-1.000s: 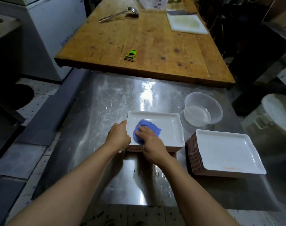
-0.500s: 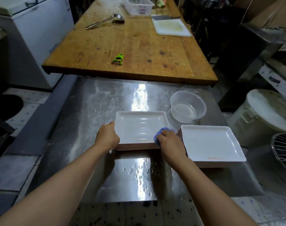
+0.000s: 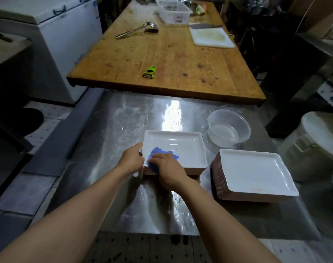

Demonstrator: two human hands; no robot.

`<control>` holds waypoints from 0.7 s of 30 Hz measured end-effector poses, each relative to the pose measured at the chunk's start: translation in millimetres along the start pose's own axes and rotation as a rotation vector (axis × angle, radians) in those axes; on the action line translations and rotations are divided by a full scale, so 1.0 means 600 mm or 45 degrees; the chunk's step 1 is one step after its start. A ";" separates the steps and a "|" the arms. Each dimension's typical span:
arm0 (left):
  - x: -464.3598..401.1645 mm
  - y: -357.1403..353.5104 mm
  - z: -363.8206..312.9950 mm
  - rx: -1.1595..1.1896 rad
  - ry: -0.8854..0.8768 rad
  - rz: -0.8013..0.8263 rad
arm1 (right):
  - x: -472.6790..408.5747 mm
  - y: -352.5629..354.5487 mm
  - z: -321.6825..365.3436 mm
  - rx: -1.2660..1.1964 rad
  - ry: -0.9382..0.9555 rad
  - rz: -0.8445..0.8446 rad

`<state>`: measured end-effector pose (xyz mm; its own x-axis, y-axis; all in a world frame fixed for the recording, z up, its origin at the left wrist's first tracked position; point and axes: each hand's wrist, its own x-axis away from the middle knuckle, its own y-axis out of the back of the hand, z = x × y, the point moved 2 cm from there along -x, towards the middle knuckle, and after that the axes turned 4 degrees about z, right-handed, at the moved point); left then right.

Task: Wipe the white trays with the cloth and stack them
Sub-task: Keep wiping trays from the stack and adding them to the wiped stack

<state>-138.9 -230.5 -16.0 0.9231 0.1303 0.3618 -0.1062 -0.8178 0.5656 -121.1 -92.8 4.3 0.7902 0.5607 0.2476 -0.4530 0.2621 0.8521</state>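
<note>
1. A clear plastic bowl (image 3: 229,128) holding a little water stands on the wet steel counter (image 3: 123,118).
2. On the wooden table (image 3: 161,59) lie a green peeler (image 3: 149,72), a metal ladle (image 3: 137,31), a white cutting board (image 3: 211,37) and a white basket (image 3: 173,11).
3. A white chest freezer (image 3: 66,35) stands at the left.
4. A lidded white bucket (image 3: 317,145) stands at the right.

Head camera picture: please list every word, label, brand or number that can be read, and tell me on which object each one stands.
No text can be read with confidence.
White chest freezer: blue lettering on its front, too blurred to read.
Right tray stack: faint orange mark near the front rim of the top tray, too small to tell if it is text.
White trays, blue cloth, clear bowl, green peeler: no visible text.
</note>
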 end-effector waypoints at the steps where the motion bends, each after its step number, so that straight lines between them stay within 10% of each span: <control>1: 0.000 0.000 -0.001 0.011 0.000 -0.001 | -0.002 -0.002 0.001 0.013 0.023 0.000; 13: 0.018 -0.011 -0.024 -0.648 0.018 -0.168 | 0.093 0.052 -0.099 0.260 -0.386 -0.164; 21: 0.035 -0.095 -0.069 -0.868 -0.644 -0.103 | 0.152 0.112 -0.108 -0.272 -0.509 -0.730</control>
<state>-128.9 -157.8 -9.8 0.9742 -0.2249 0.0186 -0.0827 -0.2794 0.9566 -106.0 26.9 54.1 0.9992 -0.0298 -0.0263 0.0389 0.5987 0.8000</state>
